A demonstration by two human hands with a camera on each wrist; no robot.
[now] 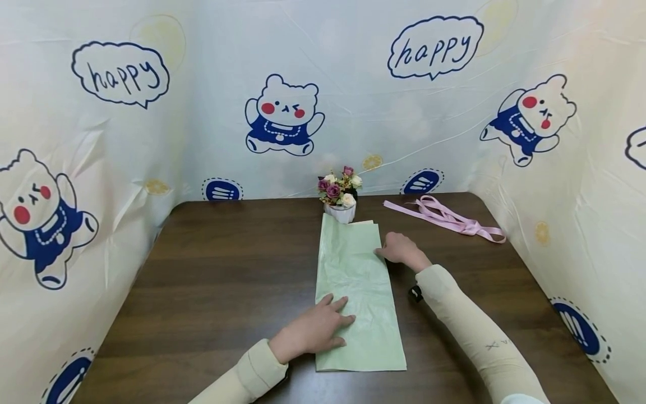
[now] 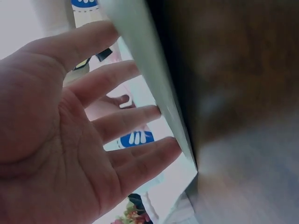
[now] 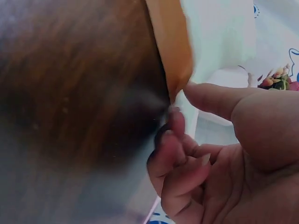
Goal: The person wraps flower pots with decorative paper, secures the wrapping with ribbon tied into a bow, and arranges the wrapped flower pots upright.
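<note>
A long folded sheet of pale green paper (image 1: 353,280) lies lengthwise on the table, slightly creased. Fingers spread, my left hand (image 1: 318,325) rests on its lower left part; in the left wrist view the fingertips (image 2: 152,112) touch the paper's surface. At the upper right edge, my right hand (image 1: 401,249) pinches the paper between thumb and curled fingers. The right wrist view shows the thumb on top at the edge, beside an orange-tan strip (image 3: 174,46) along the paper's side.
A small white pot of artificial flowers (image 1: 341,193) stands just behind the paper's far end. A loosely knotted pink ribbon (image 1: 449,219) lies at the back right of the brown wooden table (image 1: 227,269). A printed cloth (image 1: 353,112) hangs around the table's back and sides.
</note>
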